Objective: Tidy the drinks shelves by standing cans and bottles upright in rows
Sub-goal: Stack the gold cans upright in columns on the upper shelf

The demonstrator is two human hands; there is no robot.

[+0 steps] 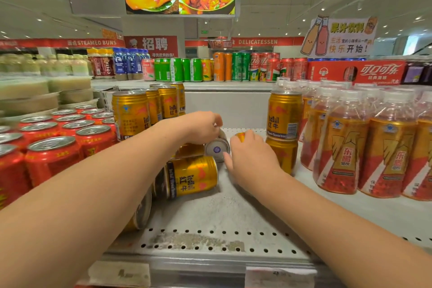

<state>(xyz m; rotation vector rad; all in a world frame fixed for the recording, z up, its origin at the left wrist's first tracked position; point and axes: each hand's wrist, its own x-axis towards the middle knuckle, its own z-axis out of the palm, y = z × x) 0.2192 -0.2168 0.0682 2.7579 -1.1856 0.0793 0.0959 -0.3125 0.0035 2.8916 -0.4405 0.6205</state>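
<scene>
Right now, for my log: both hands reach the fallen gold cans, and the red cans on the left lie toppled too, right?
No: the head view shows the red cans standing upright. The left hand and right hand do reach the fallen gold cans.

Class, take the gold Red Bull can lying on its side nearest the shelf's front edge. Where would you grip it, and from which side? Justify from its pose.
Grip the front can round its curved middle, coming from above and the front. It lies with its ends pointing left and right, its left end beside another fallen can, while bare shelf lies before it.
</scene>
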